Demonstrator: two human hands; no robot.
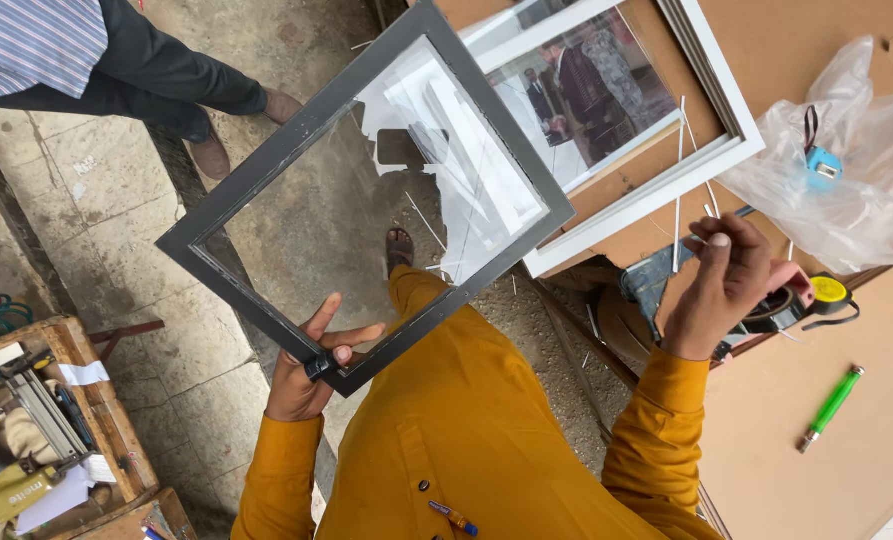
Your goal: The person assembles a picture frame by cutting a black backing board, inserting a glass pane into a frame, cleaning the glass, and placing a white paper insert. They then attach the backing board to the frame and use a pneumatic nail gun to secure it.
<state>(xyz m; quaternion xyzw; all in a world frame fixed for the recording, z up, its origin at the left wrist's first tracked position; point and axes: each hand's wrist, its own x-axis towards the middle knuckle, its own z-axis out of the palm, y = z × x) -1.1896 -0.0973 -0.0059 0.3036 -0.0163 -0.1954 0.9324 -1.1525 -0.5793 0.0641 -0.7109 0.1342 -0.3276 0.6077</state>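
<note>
My left hand (311,365) grips the lower corner of a dark grey picture frame (266,165) with a glass pane, held tilted over the concrete floor. Through the glass I see my sandalled foot (398,248). My right hand (721,285) is raised over the edge of a brown board table (816,450), fingers curled and thumb pressed to the fingertips. Whether it pinches anything is unclear. A thin white strip (678,180) lies just left of it. I wear a mustard long-sleeved shirt.
A white frame (726,150) with a photo lies on the board. A clear plastic bag (866,200), yellow tape measure (828,290) and green-handled tool (831,405) lie to the right. Another person's legs (166,80) stand top left. A wooden tool box (86,400) sits lower left.
</note>
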